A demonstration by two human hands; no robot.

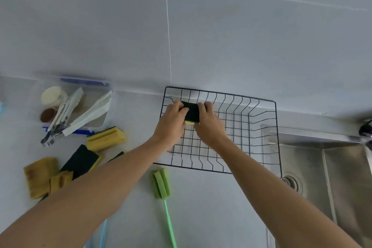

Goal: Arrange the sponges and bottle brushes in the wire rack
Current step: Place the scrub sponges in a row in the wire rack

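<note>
We find left hand (173,119) and right hand (209,123) each with grip clamped on a sponge (192,114), mostly hidden, inside the wire rack (251,127).

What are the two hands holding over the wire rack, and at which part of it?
A sponge, dark green side up. The left hand grips its left end, the right hand its right end, inside the wire rack.

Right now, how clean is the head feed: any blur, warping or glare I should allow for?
Head view: wide-angle warp bows the wall's grout lines and stretches the forearms; light is soft and even, with no hard shadows; the tap at the right edge is smeared; the sink shows mild sheen; both hands on the sponge in the wire rack are reasonably sharp.
</note>
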